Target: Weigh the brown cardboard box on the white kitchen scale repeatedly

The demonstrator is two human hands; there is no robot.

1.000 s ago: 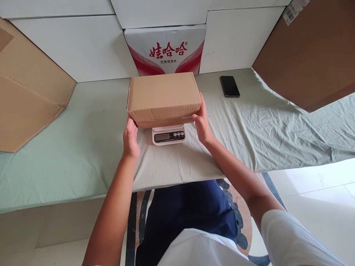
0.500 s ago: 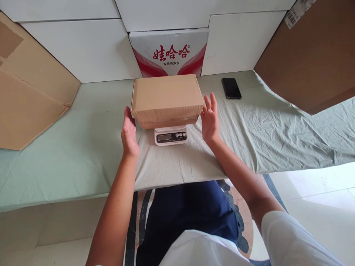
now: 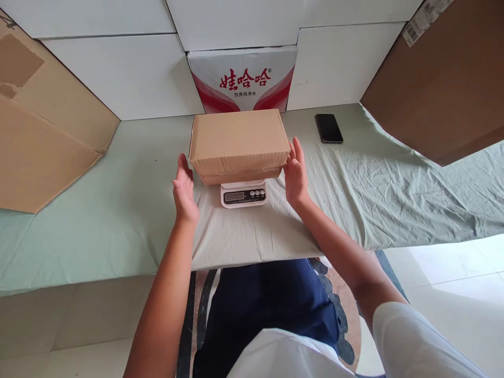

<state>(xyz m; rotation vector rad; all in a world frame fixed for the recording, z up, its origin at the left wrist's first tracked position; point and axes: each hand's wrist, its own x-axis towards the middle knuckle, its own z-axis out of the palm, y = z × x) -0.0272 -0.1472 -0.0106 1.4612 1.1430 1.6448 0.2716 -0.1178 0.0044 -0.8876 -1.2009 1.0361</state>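
Observation:
A closed brown cardboard box [image 3: 239,137] rests on a small white kitchen scale [image 3: 244,202], whose dark display and round buttons show at the front. The box hides most of the weighing plate, and I cannot read the display. My left hand [image 3: 185,189] is open beside the box's left side, palm inward, with a small gap. On the right, my right hand [image 3: 296,173] is open with fingers extended. Its fingertips are very close to the box's right side; whether they touch it I cannot tell.
A black phone [image 3: 329,128] lies on the green cloth [image 3: 129,210] to the right. Large cardboard boxes stand at left [image 3: 51,136] and right [image 3: 437,89]. Behind, a white and red carton [image 3: 246,79] sits among white boxes [image 3: 118,73].
My right hand has shifted slightly left, closer to the box. My left hand stays beside it. The whole view has shifted a little; the box remains on the scale.

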